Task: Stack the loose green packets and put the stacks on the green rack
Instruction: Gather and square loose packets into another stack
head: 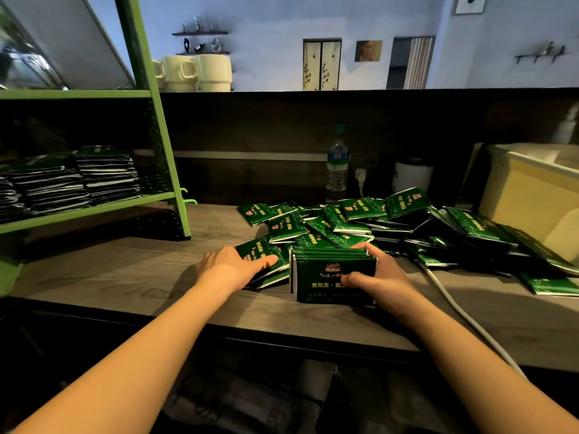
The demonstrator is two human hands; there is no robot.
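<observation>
A pile of loose green packets [360,220] lies across the middle and right of the wooden counter. Standing on edge near the front is a stack of green packets [326,277], and my right hand [376,277] grips its right side, thumb on the front face and fingers over the top. My left hand [235,264] lies flat, fingers straight, on a loose green packet [257,250] just left of that stack. At the left stands the green rack [94,211], its middle shelf holding several stacks of packets [78,180].
A water bottle [337,164] and a white pot [412,175] stand behind the pile. A yellowish bin [532,198] sits at the right. A white cable [460,311] runs over the counter's front right. Cream mugs [197,73] stand on the ledge above.
</observation>
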